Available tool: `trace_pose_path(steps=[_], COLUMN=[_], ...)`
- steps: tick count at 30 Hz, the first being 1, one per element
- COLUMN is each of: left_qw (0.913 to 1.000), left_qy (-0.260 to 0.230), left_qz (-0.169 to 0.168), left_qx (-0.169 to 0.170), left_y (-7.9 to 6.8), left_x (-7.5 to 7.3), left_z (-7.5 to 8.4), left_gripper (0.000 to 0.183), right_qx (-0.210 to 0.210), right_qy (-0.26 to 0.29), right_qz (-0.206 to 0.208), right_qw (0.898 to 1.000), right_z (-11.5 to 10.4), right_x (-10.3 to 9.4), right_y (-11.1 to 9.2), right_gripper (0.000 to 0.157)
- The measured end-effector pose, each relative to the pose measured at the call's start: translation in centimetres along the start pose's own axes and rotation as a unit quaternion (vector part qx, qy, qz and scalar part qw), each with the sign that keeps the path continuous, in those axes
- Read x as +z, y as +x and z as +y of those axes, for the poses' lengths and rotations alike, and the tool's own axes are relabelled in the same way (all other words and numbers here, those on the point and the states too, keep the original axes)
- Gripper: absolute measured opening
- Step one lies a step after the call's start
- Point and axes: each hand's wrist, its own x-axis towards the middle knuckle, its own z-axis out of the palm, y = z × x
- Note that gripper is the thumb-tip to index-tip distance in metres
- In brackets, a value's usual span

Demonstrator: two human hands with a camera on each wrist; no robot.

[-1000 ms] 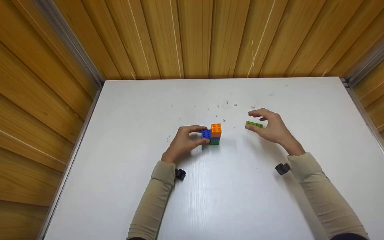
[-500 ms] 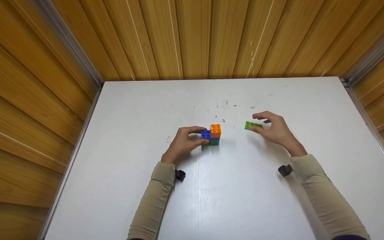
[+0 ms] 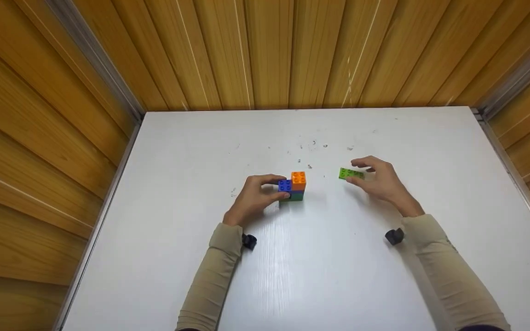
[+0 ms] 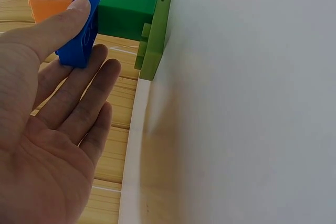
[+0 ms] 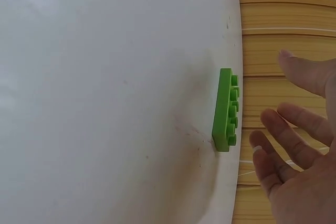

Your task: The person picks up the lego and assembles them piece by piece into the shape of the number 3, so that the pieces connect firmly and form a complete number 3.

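Observation:
A small stack of toy building bricks stands on the white table, with an orange brick (image 3: 298,181) on top of one half of a blue brick (image 3: 284,185). Under the blue one are a dark green brick (image 4: 128,9) and a thin light green brick (image 4: 157,38) at the bottom. My left hand (image 3: 253,197) pinches the blue brick between thumb and fingers. To the right, a separate flat lime-green brick (image 3: 348,173) lies studs up. Close beside it hovers my right hand (image 3: 380,181), fingers and thumb spread and apart from the brick in the right wrist view.
The white table (image 3: 320,266) carries small dark marks behind the bricks. Wood-look panels (image 3: 269,55) rise along its back and sides, with metal strips (image 3: 104,59) at the corners. A black wrist camera (image 3: 394,236) sits below the right hand.
My right hand has drawn back slightly to the right and toward me, so more of the lime-green brick shows. My left hand and the stack have stayed in place.

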Motion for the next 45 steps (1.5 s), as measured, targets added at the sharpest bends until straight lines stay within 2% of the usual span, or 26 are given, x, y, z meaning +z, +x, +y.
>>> trace_pose_path(steps=[2,16,28,38,45], left_qw=[1.0,1.0,1.0,0.9999,1.0], left_qy=[-0.003,0.0,0.004,0.011,0.003], left_qz=[-0.001,-0.001,0.003,0.004,0.002], left_qx=[-0.003,0.009,0.002,0.001,0.0], left_y=[0.0,0.1,0.1,0.2,0.1], left_x=[0.0,0.0,0.1,0.1,0.0], left_z=[0.0,-0.1,0.0,-0.1,0.0], left_gripper=[0.047,0.047,0.047,0.046,0.046], right_qx=[-0.005,0.028,0.025,0.06,0.062], right_qy=[-0.004,-0.022,-0.009,-0.02,-0.028], right_qz=[-0.001,-0.008,-0.008,-0.038,-0.046], right_qw=[1.0,0.999,1.0,0.997,0.997], right_z=[0.2,0.8,1.6,1.9,2.2], right_x=[0.0,0.0,0.1,0.3,0.3], right_y=[0.0,0.0,-0.3,-0.3,-0.1], right_gripper=[0.051,0.052,0.049,0.051,0.05])
